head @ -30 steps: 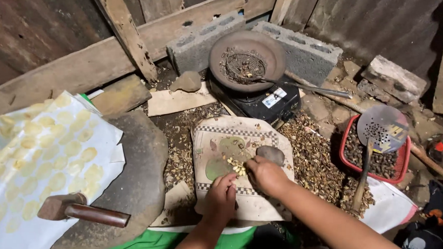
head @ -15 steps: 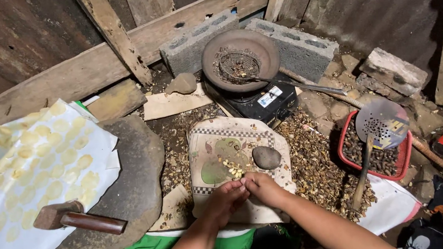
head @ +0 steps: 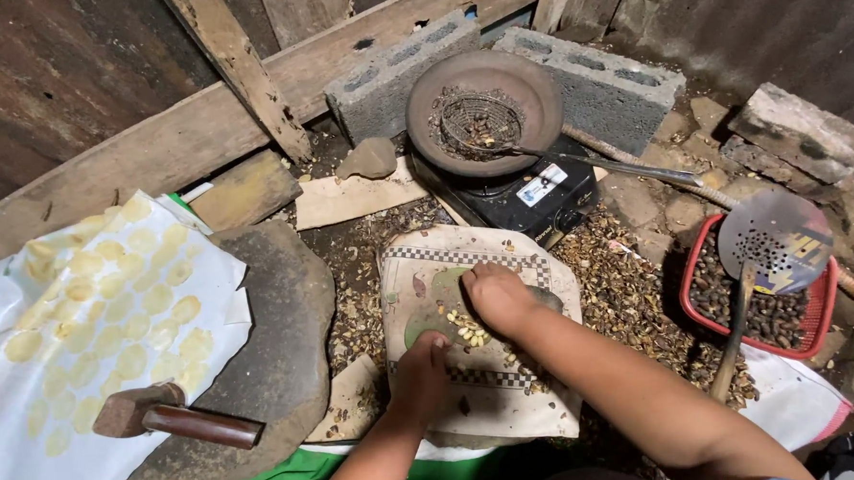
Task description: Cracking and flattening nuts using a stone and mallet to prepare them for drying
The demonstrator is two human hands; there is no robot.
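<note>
Two hands working mid-frame: I'm gripping the stone (head: 543, 297) with my right hand (head: 495, 297) and pressing the left hand (head: 421, 370), fingers curled, on the cloth (head: 487, 401). Few peeled kernels (head: 467, 329) piling; basket of nuts (head: 771, 313) at right remaining.

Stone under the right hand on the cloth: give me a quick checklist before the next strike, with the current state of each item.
1. Right hand on the rounded stone: ok, though the grip itself is hidden.
2. Left hand clear of the stone: ok, it rests on the patterned cloth nearer the person.
3. Pale kernels lying on the cloth: ok, a small heap between the hands.
4. A nut in place under the stone: cannot tell.
5. Hammer out of the way: ok, far left on the flat stone slab.
</note>
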